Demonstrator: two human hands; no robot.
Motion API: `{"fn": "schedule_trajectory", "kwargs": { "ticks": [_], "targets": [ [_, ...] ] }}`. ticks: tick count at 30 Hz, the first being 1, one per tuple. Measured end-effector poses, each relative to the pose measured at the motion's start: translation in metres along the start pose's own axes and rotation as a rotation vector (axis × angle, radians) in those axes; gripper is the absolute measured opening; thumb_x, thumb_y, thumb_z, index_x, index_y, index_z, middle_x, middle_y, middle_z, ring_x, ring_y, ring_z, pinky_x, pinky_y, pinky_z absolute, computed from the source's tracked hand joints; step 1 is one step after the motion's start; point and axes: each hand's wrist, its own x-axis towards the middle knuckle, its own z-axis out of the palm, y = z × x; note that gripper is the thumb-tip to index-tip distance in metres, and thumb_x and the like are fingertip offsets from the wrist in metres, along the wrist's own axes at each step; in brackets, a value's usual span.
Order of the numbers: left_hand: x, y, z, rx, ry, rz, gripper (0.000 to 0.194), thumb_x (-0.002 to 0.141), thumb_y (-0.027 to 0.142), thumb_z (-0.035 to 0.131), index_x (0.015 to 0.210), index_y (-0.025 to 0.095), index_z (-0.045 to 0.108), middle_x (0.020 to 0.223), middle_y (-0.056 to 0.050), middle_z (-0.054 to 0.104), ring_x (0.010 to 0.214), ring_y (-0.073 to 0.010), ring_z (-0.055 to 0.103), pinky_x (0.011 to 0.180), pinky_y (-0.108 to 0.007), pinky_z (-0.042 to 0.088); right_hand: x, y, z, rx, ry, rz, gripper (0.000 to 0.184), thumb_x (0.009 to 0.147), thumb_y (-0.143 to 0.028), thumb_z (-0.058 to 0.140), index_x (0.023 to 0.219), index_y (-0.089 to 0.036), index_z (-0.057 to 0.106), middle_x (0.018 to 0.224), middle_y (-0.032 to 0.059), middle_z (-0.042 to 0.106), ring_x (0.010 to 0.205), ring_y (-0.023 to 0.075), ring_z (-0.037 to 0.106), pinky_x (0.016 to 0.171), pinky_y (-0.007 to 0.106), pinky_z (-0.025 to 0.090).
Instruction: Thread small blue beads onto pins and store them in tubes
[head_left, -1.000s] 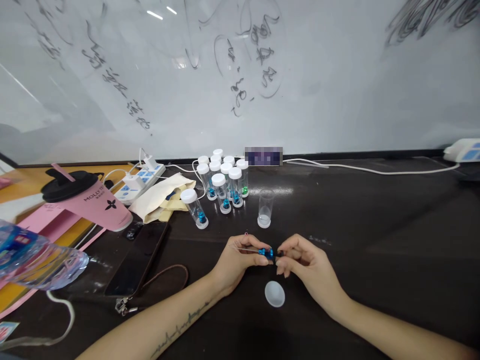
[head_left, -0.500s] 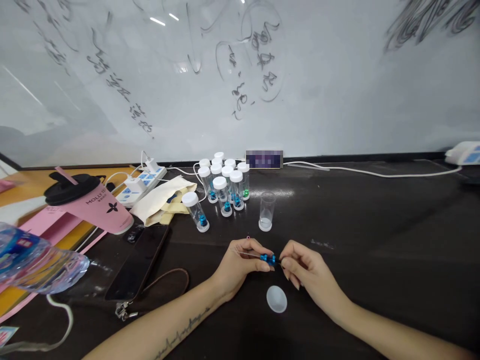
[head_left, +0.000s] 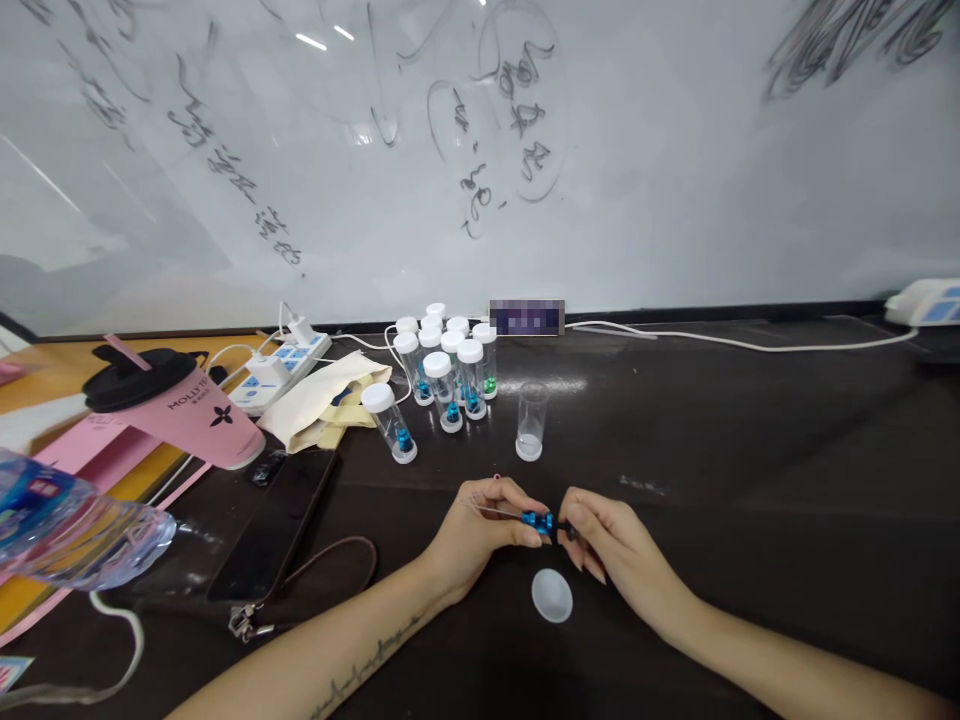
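Observation:
Between thumb and fingers, my left hand [head_left: 487,515] grips a small blue metallic spool-shaped part [head_left: 538,521] with a thin pale rod sticking out toward my wrist. My right hand [head_left: 611,535] pinches a small dark piece [head_left: 562,530] at the part's right end; its exact kind is too small to make out. On the table just below my hands lies a round white cap [head_left: 552,595]. A clear tube [head_left: 532,420] without a lid stands upright beyond my hands. To its left is a white-capped tube [head_left: 390,425] with a blue part inside.
Several capped clear tubes [head_left: 450,385] cluster at the back, near a small dark sign [head_left: 526,318]. At left are a phone [head_left: 274,530], a pink cup [head_left: 184,405], a water bottle [head_left: 75,520], a cloth pouch [head_left: 322,395] and a power strip [head_left: 281,370]. A whiteboard [head_left: 637,150] rises behind.
My right hand's fingers have shifted slightly, and the dark piece at the end of the blue part shows more plainly. My left hand keeps its grip. The view has moved a little.

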Motion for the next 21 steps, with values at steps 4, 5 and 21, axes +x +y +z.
{"fn": "schedule_trajectory", "kwargs": {
  "ticks": [4, 5, 21],
  "targets": [
    [0.0008, -0.0009, -0.0002, -0.053, -0.011, -0.022, 0.021, 0.055, 0.009, 0.084, 0.072, 0.014, 0.072, 0.074, -0.002, 0.070, 0.068, -0.0136, 0.065, 0.070, -0.026, 0.049, -0.0001, -0.0006, 0.0002, -0.007, 0.000, 0.003, 0.047, 0.093, -0.055, 0.043, 0.067, -0.017, 0.052, 0.053, -0.0023, 0.050, 0.042, 0.0075, 0.040, 0.040, 0.020, 0.027],
    [0.0011, -0.0012, -0.0005, -0.072, -0.012, -0.030, 0.021, 0.056, 0.009, 0.083, 0.073, 0.013, 0.072, 0.074, -0.002, 0.071, 0.067, -0.0141, 0.066, 0.070, -0.027, 0.049, -0.0003, -0.0008, 0.0002, -0.004, -0.001, 0.002, 0.047, 0.093, -0.054, 0.042, 0.067, -0.017, 0.053, 0.053, -0.0022, 0.050, 0.042, 0.0077, 0.040, 0.040, 0.020, 0.028],
    [0.0027, 0.0011, -0.0028, -0.144, 0.074, -0.033, 0.023, 0.060, 0.015, 0.083, 0.079, 0.012, 0.071, 0.071, -0.002, 0.070, 0.066, -0.0118, 0.065, 0.073, -0.025, 0.048, -0.0018, -0.0007, 0.0017, 0.080, 0.104, -0.118, 0.024, 0.089, -0.035, 0.061, 0.109, -0.025, 0.054, 0.088, 0.0004, 0.061, 0.077, 0.0150, 0.062, 0.073, 0.027, 0.049]
  ]
}}
